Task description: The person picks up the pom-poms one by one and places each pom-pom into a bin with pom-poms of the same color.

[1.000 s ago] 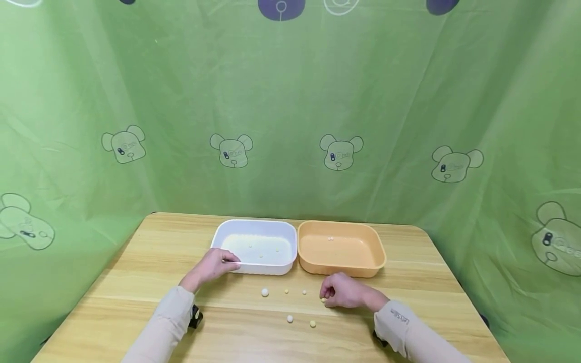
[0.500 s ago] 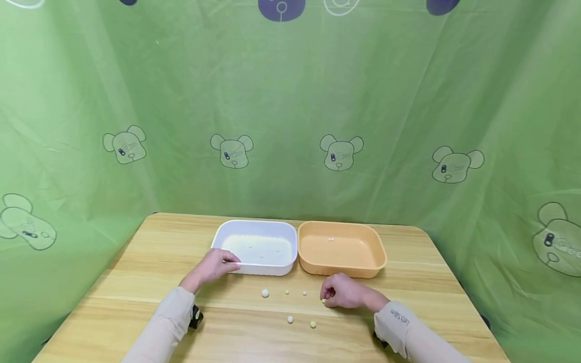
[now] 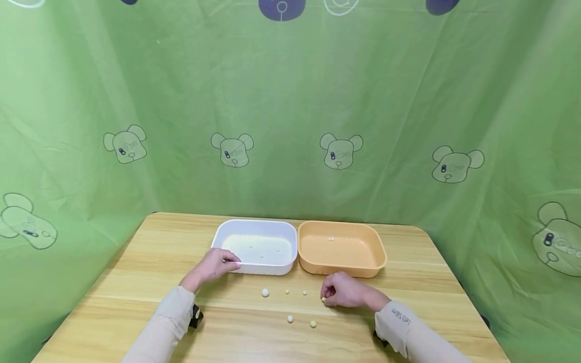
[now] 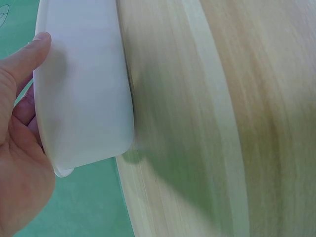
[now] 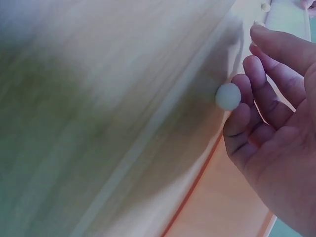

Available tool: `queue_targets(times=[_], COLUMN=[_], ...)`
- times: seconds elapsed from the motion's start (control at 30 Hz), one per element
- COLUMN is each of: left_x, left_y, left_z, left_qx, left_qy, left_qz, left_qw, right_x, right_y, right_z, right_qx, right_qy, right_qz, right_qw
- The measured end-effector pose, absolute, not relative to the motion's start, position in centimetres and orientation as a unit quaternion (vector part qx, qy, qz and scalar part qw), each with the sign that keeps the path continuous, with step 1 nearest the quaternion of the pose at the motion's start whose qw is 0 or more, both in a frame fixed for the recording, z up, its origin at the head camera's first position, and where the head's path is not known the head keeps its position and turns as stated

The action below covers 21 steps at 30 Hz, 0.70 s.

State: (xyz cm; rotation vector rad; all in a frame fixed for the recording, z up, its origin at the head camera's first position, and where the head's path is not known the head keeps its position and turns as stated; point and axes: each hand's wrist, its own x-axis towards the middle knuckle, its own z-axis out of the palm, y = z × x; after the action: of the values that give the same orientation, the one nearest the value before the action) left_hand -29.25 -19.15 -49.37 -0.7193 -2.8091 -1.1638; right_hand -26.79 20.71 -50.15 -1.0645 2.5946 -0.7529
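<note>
My left hand (image 3: 213,264) pinches the near left rim of the white plastic tray (image 3: 268,269), thumb outside in the left wrist view, where the tray's side wall (image 4: 86,84) shows. My right hand (image 3: 346,291) is low over the table, in front of the orange tray (image 3: 340,270). A small yellow ball (image 3: 323,300) shows at its fingertips. In the right wrist view, a pale ball (image 5: 228,97) sits against the curled ring and little fingers, and a small pale bit (image 5: 257,23) shows at the thumb tip.
On the wooden table (image 3: 245,343) lie a larger white ball (image 3: 265,292), a small yellow bead (image 3: 287,292), a small white bead (image 3: 304,292), a white ball (image 3: 290,318) and a yellow ball (image 3: 313,324). Tiny beads lie inside both trays. A green curtain (image 3: 290,101) surrounds the table.
</note>
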Motion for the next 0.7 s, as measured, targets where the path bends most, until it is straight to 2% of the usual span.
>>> queue_targets(times=[0.7], left_x=[-29.19], left_y=[-19.14], left_z=[-49.29], left_qx=[-0.23], left_qy=[-0.895], left_qz=[-0.381], left_qw=[-0.001], right_x=[-26.93], right_y=[20.72], right_z=[-49.68], right_qx=[-0.362], right_qy=[0.884], right_qz=[-0.28], right_qw=[0.095])
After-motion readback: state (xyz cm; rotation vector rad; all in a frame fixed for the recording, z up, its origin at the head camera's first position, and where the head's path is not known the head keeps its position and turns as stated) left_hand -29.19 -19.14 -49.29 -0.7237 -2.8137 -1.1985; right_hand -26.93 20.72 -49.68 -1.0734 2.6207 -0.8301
